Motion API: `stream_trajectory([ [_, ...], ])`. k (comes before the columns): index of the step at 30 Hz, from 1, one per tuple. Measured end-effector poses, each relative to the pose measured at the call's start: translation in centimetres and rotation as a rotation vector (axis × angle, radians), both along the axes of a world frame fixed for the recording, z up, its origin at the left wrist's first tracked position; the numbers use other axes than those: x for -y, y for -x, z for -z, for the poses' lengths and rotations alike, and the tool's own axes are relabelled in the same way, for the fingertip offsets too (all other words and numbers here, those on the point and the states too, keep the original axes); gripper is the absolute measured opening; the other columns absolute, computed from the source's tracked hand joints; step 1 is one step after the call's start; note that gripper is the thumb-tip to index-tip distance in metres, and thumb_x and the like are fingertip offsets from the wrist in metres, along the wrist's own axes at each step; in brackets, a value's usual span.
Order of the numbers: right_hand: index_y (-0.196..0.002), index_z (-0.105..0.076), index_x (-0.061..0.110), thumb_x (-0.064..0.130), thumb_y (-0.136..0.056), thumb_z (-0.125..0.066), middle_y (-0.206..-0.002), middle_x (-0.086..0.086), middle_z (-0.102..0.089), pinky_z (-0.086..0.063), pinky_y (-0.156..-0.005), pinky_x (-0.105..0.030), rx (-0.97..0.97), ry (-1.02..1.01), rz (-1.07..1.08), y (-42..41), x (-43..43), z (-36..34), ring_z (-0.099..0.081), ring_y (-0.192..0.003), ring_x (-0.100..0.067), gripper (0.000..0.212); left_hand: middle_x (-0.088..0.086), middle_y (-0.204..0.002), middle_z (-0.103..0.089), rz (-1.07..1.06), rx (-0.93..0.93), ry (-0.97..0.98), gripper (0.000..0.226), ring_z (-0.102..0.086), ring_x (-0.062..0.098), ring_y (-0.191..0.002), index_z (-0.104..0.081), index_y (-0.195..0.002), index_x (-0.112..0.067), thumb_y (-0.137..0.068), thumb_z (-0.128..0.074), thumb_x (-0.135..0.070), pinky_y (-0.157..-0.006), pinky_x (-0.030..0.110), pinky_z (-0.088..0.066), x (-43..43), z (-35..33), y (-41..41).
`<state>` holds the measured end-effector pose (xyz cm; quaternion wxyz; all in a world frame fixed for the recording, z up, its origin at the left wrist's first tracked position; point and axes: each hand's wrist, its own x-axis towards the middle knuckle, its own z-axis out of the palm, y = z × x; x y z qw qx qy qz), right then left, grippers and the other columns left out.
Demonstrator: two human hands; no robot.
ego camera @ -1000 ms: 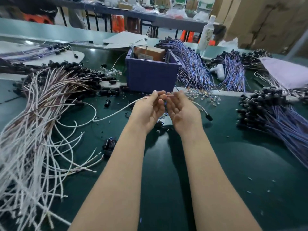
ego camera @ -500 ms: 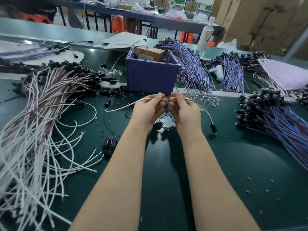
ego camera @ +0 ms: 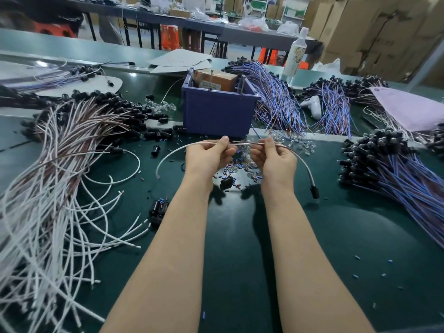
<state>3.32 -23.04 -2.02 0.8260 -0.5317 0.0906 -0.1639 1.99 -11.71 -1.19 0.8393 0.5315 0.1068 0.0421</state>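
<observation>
My left hand (ego camera: 209,157) and right hand (ego camera: 276,162) each pinch the white cable (ego camera: 249,143) between thumb and fingers (ego camera: 224,140), holding it level above the green table (ego camera: 240,236). Its black plug (ego camera: 314,192) hangs at right; the blue bin (ego camera: 216,114) stands just behind.

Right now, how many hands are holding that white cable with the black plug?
2. The left hand pinches the white cable near its middle; the right hand pinches it closer to the black plug. Neither is hidden.
</observation>
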Motion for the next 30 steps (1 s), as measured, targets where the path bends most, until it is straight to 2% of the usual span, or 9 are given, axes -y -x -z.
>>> stream_trajectory([
  [8, -0.074, -0.057, 0.006, 0.011, -0.100, -0.046, -0.048, 0.006, -0.063, -0.051, -0.050, -0.015, -0.061, -0.119, 0.118, -0.3, 1.5, 0.1, -0.057, -0.043, -0.002, 0.028, -0.006, -0.054, -0.067, -0.292, -0.086, 0.265, 0.018, -0.059, -0.003, -0.046, -0.058, -0.075, -0.010, -0.092, -0.061, -0.013, -0.048, 0.012, -0.048, -2.2, 0.2, -0.6],
  [13, -0.073, -0.056, 0.006, 0.011, -0.100, -0.046, -0.045, 0.007, -0.061, -0.051, -0.050, -0.015, -0.054, -0.163, 0.201, -0.4, 1.9, -0.1, -0.056, -0.042, -0.002, 0.030, -0.003, -0.067, -0.064, -0.511, -0.080, 0.339, 0.023, -0.052, -0.002, -0.045, -0.055, -0.073, -0.012, -0.096, -0.056, -0.016, -0.049, 0.012, -0.045, -3.1, 0.3, -0.8],
  [17, -0.073, -0.054, 0.007, 0.012, -0.100, -0.046, -0.043, 0.009, -0.059, -0.049, -0.048, -0.013, -0.075, -0.232, 0.292, -0.3, 3.1, 0.0, -0.057, -0.041, -0.001, 0.029, 0.000, -0.071, -0.063, -0.583, -0.063, 0.404, 0.026, -0.052, -0.002, -0.043, -0.055, -0.075, -0.010, -0.099, -0.048, -0.014, -0.050, 0.012, -0.046, -4.1, 0.5, -0.9],
  [21, -0.073, -0.055, 0.007, 0.012, -0.100, -0.046, -0.057, 0.001, -0.060, -0.050, -0.049, -0.014, -0.085, -0.245, 0.306, -0.3, 3.1, 0.0, -0.057, -0.041, -0.001, 0.029, -0.003, -0.065, -0.063, -0.594, -0.083, 0.239, 0.029, -0.053, -0.003, -0.041, -0.056, -0.072, -0.011, -0.098, -0.051, -0.018, -0.048, 0.012, -0.045, -3.5, 0.7, -0.9],
  [23, -0.072, -0.055, 0.007, 0.012, -0.100, -0.046, -0.056, 0.002, -0.060, -0.050, -0.048, -0.014, -0.079, -0.253, 0.302, -0.3, 2.9, 0.0, -0.058, -0.041, -0.001, 0.029, -0.003, -0.065, -0.063, -0.623, -0.084, 0.161, 0.024, -0.052, -0.002, -0.044, -0.057, -0.075, -0.011, -0.098, -0.051, -0.017, -0.048, 0.013, -0.044, -3.2, 0.7, -0.9],
  [25, -0.073, -0.055, 0.007, 0.012, -0.100, -0.047, -0.047, 0.007, -0.061, -0.050, -0.048, -0.013, -0.074, -0.277, 0.298, -0.2, 2.9, -0.1, -0.058, -0.042, -0.001, 0.029, 0.001, -0.080, -0.064, -0.682, -0.054, 0.088, 0.012, -0.056, 0.006, -0.060, -0.061, -0.090, -0.009, -0.094, -0.050, -0.007, -0.062, 0.017, -0.047, -3.4, 0.7, -1.0],
  [28, -0.073, -0.055, 0.007, 0.012, -0.100, -0.046, -0.042, 0.008, -0.059, -0.050, -0.047, -0.013, -0.073, -0.314, 0.281, -0.2, 3.0, -0.3, -0.058, -0.041, -0.001, 0.029, 0.012, -0.122, -0.055, -0.754, -0.047, -0.198, 0.028, -0.057, 0.021, -0.100, -0.065, -0.107, -0.015, -0.089, -0.048, -0.003, -0.086, 0.018, -0.044, -3.4, 0.9, -0.8],
  [29, -0.073, -0.055, 0.007, 0.012, -0.100, -0.046, -0.042, 0.008, -0.060, -0.049, -0.047, -0.013, -0.075, -0.338, 0.270, -0.2, 3.0, -0.4, -0.058, -0.041, -0.001, 0.028, 0.009, -0.128, -0.049, -0.780, -0.031, -0.329, 0.028, -0.053, 0.020, -0.108, -0.065, -0.108, -0.018, -0.089, -0.049, -0.006, -0.086, 0.014, -0.040, -3.2, 0.8, -0.6],
  [30, -0.074, -0.056, 0.007, 0.012, -0.100, -0.047, -0.043, 0.008, -0.060, -0.049, -0.046, -0.013, -0.078, -0.368, 0.254, -0.1, 3.0, -0.4, -0.058, -0.041, -0.001, 0.028, 0.004, -0.126, -0.047, -0.799, 0.001, -0.440, 0.025, -0.052, 0.017, -0.107, -0.066, -0.108, -0.019, -0.090, -0.050, -0.009, -0.084, 0.013, -0.038, -3.0, 0.7, -0.3],
])
